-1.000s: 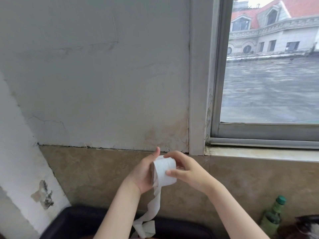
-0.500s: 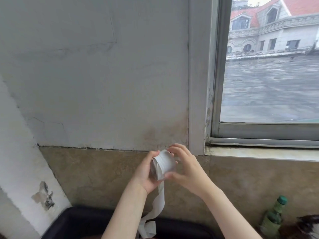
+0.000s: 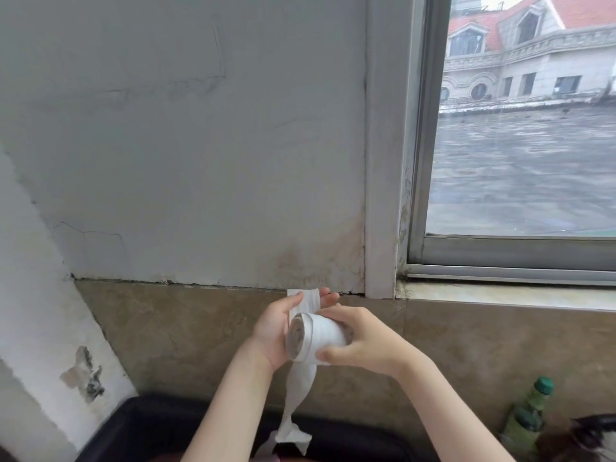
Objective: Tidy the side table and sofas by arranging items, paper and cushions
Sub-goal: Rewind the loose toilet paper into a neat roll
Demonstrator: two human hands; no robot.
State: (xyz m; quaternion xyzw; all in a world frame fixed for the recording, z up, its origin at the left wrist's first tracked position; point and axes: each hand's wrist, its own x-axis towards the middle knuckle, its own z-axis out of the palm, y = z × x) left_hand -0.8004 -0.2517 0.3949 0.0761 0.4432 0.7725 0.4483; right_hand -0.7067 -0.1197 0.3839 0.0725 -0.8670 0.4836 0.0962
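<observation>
Gripping paper roll (image 3: pixel 321 338) between left hand (image 3: pixel 271 331), right hand (image 3: pixel 363 341), tail dangling

A soft white matt paper roll (image 3: pixel 320 338), a cracked matt painted plaster wall (image 3: pixel 200 155), glossy brown stone tiling (image 3: pixel 186 331), a green plastic bottle (image 3: pixel 528 418).

Just behind both hands stands the wall (image 3: pixel 200 161), blocking any reach forward. A green bottle (image 3: pixel 528 415) stands low on the right, the dark sofa back (image 3: pixel 140 425) below; between them is open air.
</observation>
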